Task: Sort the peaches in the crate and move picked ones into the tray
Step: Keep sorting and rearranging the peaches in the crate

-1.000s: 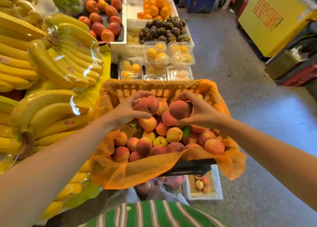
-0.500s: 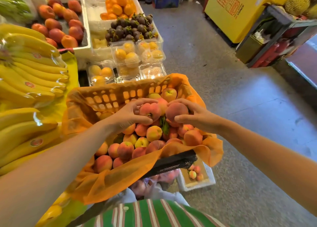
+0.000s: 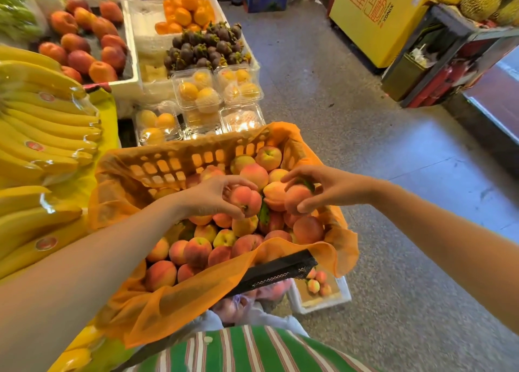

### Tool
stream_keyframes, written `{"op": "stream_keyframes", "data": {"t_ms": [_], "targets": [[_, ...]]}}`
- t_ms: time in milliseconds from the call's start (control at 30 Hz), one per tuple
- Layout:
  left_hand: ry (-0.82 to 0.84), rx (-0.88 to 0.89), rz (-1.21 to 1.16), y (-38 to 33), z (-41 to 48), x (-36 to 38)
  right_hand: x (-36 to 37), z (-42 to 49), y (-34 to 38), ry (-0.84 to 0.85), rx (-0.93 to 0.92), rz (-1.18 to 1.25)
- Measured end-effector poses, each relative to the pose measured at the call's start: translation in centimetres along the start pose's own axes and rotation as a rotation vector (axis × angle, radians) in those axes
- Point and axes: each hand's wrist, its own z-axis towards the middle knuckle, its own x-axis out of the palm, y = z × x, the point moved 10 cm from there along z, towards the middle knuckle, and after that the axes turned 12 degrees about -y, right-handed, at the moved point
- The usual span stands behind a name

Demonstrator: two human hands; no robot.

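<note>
An orange crate [image 3: 168,163], lined with orange netting, holds several peaches. My left hand [image 3: 210,200] grips a pink-red peach [image 3: 247,199] above the pile in the crate's middle. My right hand [image 3: 328,187] holds another peach [image 3: 296,197] just to the right of it, thumb under and fingers over. The two held peaches are close, with an orange-yellow peach [image 3: 273,194] between them. A white foam tray [image 3: 323,304] with three small peaches sits on the floor below the crate's near right corner.
Banana bunches [image 3: 42,124] fill the stand on the left. Behind the crate are clear boxes of yellow fruit [image 3: 196,96], mangosteens [image 3: 205,48], oranges and a foam box of peaches [image 3: 84,45]. Grey floor lies to the right, with a yellow cabinet [image 3: 376,17].
The view has swung left, so the crate sits further right. Both hands stay on their peaches and have lowered slightly toward the pile; my right hand has turned its peach.
</note>
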Motion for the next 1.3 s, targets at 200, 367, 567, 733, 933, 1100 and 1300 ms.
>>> {"op": "stream_keyframes", "data": {"t_ms": [200, 367, 567, 733, 933, 1100, 1300], "targets": [[0.067, 0.024, 0.258, 0.1, 1.0, 2.8, 0.8, 0.7, 0.2, 0.003, -0.08, -0.389], [0.034, 0.067, 0.376, -0.1, 1.7, 4.4, 0.8, 1.5, 0.5, -0.033, -0.146, -0.531], [-0.01, 0.131, 0.513, 0.0, 1.7, 4.0, -0.2, 1.3, 0.5, -0.076, -0.22, -0.74], [-0.036, 0.15, 0.454, -0.1, 1.3, 3.8, -0.1, 1.0, 1.2, -0.111, -0.27, -0.759], [-0.323, 0.262, 0.281, -1.8, -1.1, -3.5, 0.7, 2.8, 8.9, -0.142, -0.417, -0.447], [-0.621, 0.258, 0.454, 2.1, -6.1, -11.4, 7.9, 7.5, 14.4, 0.051, -0.455, -0.354], [-0.713, 0.147, 0.753, 8.9, -12.4, -14.4, 20.5, 11.9, 12.9, 0.355, -0.453, -0.574]]}}
